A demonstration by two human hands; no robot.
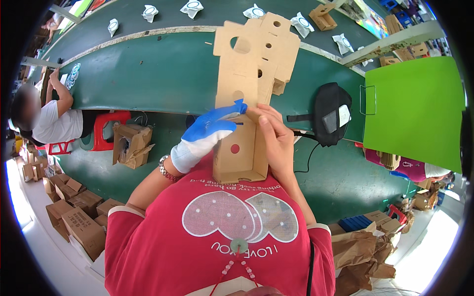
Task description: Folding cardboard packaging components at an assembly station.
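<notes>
A brown cardboard box [240,160], partly folded up with a red dot inside, rests against my front at the table's near edge. My left hand [212,127], in a blue and white glove, grips its upper left edge, fingertips at the fold. My bare right hand [274,129] is closed on the upper right wall, thumb and fingers at the corner. Beyond my hands a flat cardboard blank [237,69] with round cut-outs lies on the green table [148,74], next to more punched cardboard [279,44]. My fingertips partly hide the fold.
A black bag [332,116] lies on the table to the right, beside a bright green panel [414,113]. Several white wrapped items [191,8] line the dark belt at the back. A person [54,108] sits at the far left near a red stool [106,129] and an open carton [132,145].
</notes>
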